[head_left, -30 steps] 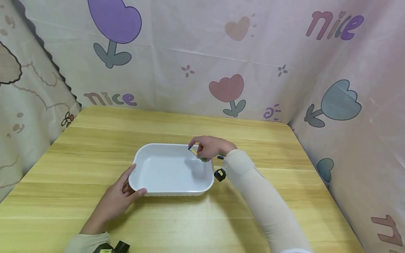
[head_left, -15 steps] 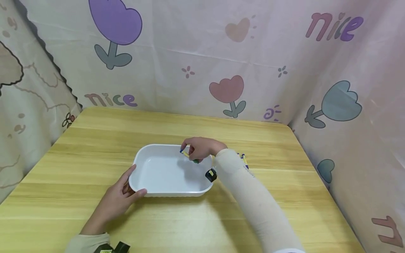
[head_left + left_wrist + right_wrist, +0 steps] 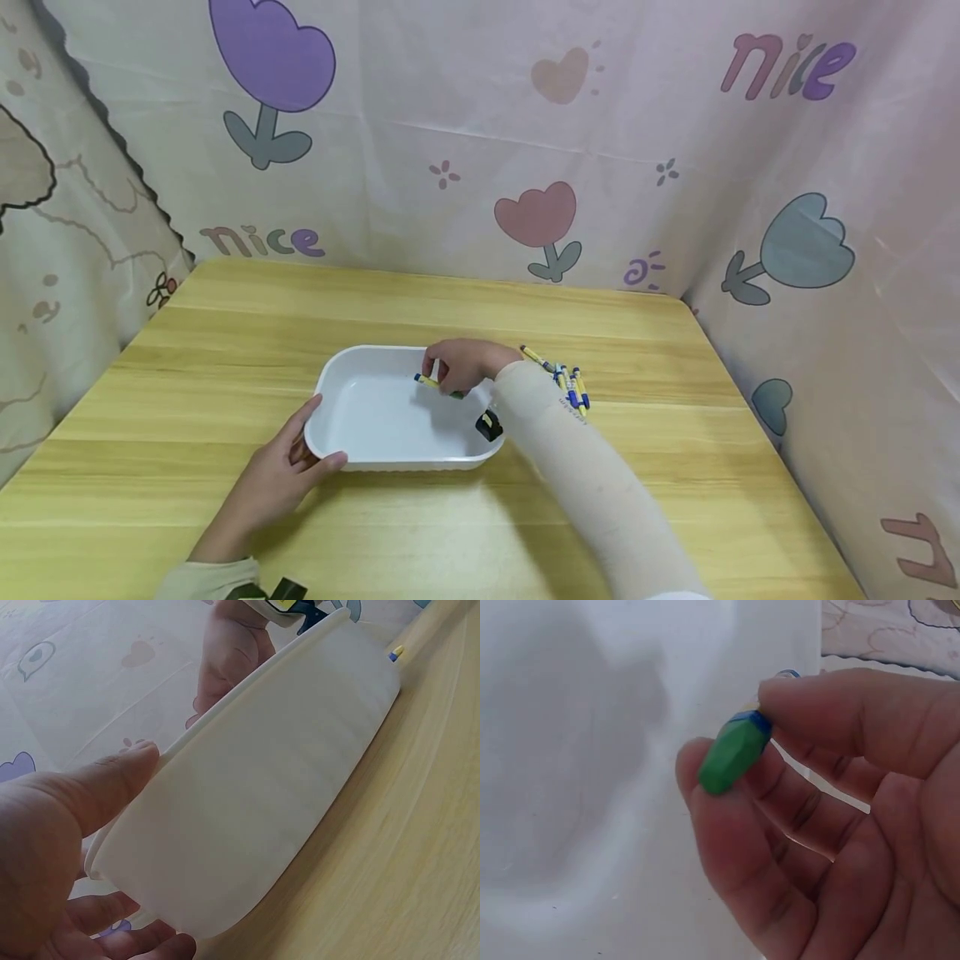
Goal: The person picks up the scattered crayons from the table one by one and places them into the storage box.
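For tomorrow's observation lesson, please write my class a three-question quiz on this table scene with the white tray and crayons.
1. True or false: the right hand pinches a green-tipped wax crayon over the white rectangular plastic tray.
2. What does the left hand grip?
3. The loose crayons lie: A) inside the tray, B) on the wooden table beside it.

Key: 1 true; 2 the tray's near corner; 3 B.
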### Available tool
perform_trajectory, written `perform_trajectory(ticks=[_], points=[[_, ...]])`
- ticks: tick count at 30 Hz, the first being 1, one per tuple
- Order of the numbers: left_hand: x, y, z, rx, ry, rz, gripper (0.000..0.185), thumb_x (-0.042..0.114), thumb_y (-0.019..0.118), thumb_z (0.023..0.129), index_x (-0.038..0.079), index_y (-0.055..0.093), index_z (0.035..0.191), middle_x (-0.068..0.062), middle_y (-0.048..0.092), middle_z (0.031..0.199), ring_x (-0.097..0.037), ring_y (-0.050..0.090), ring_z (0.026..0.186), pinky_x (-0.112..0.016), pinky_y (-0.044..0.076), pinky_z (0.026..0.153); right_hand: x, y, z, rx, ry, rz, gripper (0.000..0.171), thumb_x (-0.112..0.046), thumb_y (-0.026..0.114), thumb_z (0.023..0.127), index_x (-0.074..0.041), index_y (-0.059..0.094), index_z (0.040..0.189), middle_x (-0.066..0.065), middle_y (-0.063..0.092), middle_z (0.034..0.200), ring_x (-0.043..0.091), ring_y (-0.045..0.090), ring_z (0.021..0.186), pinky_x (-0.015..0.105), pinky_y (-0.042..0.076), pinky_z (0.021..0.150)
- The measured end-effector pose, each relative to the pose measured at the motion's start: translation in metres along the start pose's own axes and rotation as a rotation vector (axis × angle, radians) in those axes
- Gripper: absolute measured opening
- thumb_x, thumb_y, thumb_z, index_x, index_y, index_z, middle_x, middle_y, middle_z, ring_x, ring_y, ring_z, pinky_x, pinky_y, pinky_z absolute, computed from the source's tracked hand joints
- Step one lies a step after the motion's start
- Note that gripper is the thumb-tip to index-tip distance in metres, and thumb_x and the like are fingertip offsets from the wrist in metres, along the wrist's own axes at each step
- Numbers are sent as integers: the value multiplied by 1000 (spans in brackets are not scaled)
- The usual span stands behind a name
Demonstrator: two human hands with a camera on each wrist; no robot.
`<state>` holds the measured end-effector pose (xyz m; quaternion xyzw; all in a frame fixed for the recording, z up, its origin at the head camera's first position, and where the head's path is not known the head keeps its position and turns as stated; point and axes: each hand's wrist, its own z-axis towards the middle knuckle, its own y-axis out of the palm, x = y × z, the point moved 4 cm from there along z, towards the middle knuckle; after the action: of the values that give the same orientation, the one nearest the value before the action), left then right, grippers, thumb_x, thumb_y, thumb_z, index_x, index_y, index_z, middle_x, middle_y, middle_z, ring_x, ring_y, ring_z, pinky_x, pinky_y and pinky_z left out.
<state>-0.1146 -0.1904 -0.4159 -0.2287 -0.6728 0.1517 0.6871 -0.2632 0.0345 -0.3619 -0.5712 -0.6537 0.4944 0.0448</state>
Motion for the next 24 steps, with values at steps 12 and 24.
perform_trajectory(ticks=[12,24], points=[[-1,1,0,3,2,-9,89,31,71,90,9,15,156,-30,38,143,-41,48,124,-42,50,93,2,11,5,5,81,-32,31,1,65,88,-19,59,111,3,58,100,14,57,74,23,52,62],[0,1,0,9,0,-16,89,30,71,90,9,15,156,-31,38,143,-41,48,124,-41,50,93,-1,3,0,44,87,-51,29,-9,65,92,-17,58,119,2,58,101,15,58,78,24,53,64]])
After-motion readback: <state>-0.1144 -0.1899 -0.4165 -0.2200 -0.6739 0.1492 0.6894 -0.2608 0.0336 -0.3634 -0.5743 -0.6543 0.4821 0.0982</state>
